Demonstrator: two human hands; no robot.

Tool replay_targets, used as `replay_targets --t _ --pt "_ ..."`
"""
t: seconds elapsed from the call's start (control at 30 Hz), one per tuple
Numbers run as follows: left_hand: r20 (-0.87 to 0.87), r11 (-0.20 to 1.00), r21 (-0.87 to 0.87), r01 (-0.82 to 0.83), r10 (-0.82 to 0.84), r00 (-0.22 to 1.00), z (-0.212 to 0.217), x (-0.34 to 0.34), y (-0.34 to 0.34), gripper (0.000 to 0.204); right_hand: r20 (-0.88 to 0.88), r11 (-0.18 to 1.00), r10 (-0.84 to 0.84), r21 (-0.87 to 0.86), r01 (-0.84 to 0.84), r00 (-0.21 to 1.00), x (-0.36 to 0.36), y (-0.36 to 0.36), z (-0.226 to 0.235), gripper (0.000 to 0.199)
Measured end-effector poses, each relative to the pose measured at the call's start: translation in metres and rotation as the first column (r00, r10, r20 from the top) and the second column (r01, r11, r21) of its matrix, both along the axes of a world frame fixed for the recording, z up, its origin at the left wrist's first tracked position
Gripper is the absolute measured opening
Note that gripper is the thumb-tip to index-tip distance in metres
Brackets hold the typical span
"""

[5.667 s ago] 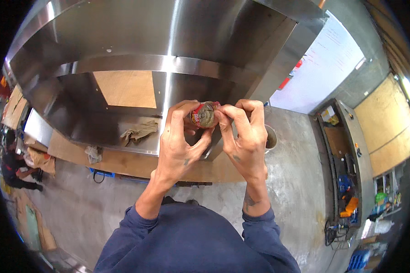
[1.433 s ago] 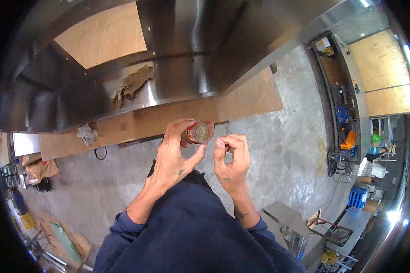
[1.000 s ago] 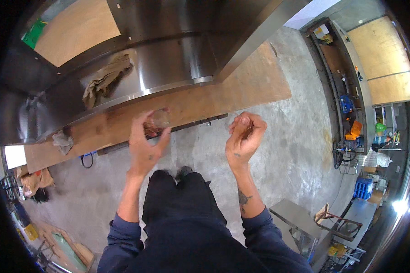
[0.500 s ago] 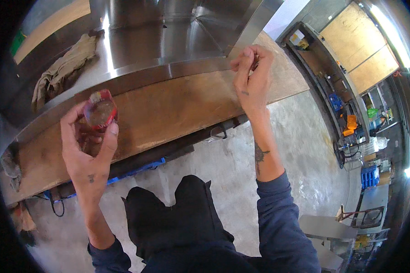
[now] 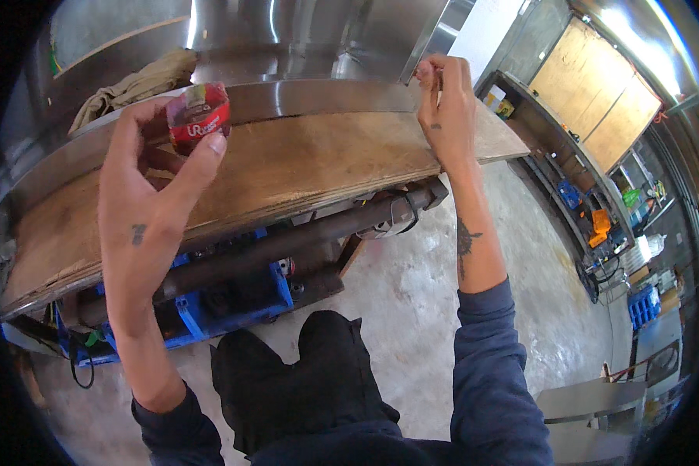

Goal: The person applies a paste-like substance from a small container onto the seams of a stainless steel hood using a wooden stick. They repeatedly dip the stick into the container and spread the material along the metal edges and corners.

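Note:
My left hand [image 5: 144, 186] is wrapped round a small red container [image 5: 203, 116] with pale lettering, raised in front of the bench. Its thumb lies along the near side of the container and the fingers are behind it. My right hand [image 5: 448, 101] is held up at the bench's right part, with fingertips and thumb pinched together. Whatever it pinches is too small or too hidden to name. Below both hands runs a wooden bench top [image 5: 303, 155]. Behind it stands a large stainless-steel sheet structure [image 5: 303, 46] with a raised front lip.
A crumpled tan cloth [image 5: 136, 84] lies on the steel at the left. Blue bins [image 5: 233, 303] and a dark bar [image 5: 287, 252] sit under the bench. A shelf unit [image 5: 555, 175] with tools stands at the right, above a grey concrete floor [image 5: 412, 311].
The view has tilted, bringing the bins under the bench into sight. The red container has turned from showing its brownish inside to showing its printed side. My right hand stays pinched.

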State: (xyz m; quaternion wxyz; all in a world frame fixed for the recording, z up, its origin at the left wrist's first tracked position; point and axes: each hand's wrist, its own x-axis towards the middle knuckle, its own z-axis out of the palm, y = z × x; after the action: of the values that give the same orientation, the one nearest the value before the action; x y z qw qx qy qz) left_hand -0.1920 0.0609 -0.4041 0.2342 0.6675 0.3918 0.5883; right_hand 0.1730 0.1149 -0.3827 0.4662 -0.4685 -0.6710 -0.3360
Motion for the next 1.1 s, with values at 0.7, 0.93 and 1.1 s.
replay_targets --t 0.7,0.93,1.1 --pt "-0.022 0.998 0.009 0.062 -0.062 0.998 0.0005 -0.0042 -0.0022 0.048 -0.070 0.992 0.102 -0.064 -0.107 0.992 0.0005 0.0017 -0.0023 0.015" --pt "-0.023 0.998 0.020 0.059 -0.059 0.998 -0.0005 -0.0050 -0.0006 0.049 -0.039 0.993 0.106 -0.039 -0.107 0.994 -0.0012 0.0016 -0.0007 0.013" --pt "-0.029 0.998 0.033 0.061 -0.060 0.998 -0.0003 -0.0049 -0.0009 0.050 -0.073 0.995 0.080 -0.055 -0.084 0.994 -0.0036 0.0005 -0.0012 0.011"
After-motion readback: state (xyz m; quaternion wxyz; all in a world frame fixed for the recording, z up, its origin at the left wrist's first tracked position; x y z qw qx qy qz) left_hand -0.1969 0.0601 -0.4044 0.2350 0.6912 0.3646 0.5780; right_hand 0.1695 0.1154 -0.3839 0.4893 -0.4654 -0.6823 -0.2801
